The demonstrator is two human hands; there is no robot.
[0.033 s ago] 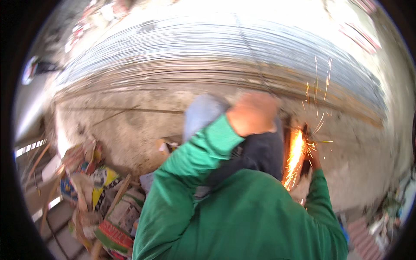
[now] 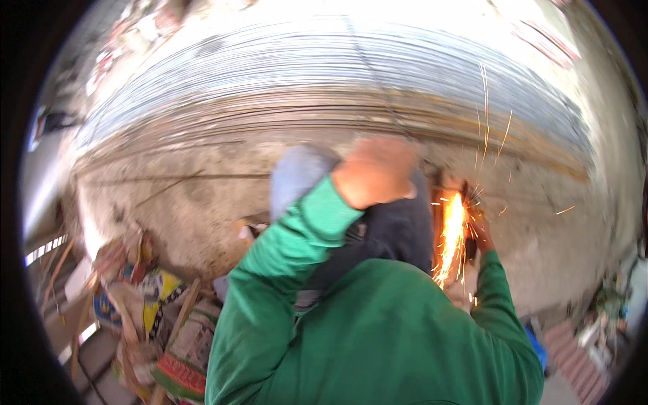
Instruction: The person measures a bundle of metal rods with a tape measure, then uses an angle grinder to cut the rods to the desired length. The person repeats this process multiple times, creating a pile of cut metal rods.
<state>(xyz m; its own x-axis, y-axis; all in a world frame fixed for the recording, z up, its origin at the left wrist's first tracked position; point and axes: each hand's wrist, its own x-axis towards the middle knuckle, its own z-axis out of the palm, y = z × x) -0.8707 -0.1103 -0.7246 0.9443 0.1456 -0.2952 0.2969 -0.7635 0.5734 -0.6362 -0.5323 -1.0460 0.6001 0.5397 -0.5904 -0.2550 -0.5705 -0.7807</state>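
Above my blue-grey trouser leg [image 2: 297, 169], my left hand [image 2: 374, 169] is raised, curled and blurred; whatever it may grip is hidden. My right hand [image 2: 480, 235] is wrapped round a dark power tool [image 2: 471, 246] at the right of my knees, partly hidden by sparks. A bright stream of orange sparks [image 2: 451, 236] sprays downward from it toward me, with a few thin streaks flying up. What the tool touches is hidden by the glare. Both forearms are in green sleeves.
Long thin metal bars [image 2: 283, 101] lie in a wide bundle across the concrete floor [image 2: 169, 209] ahead. Loose rods lie left. Crumpled sacks and wood pieces [image 2: 155, 310] are piled at lower left. Debris and a pinkish ridged piece [image 2: 567, 358] lie at lower right.
The view has shifted slightly, so the bars and both hands sit a little further left in the picture. The spray of sparks has changed shape.
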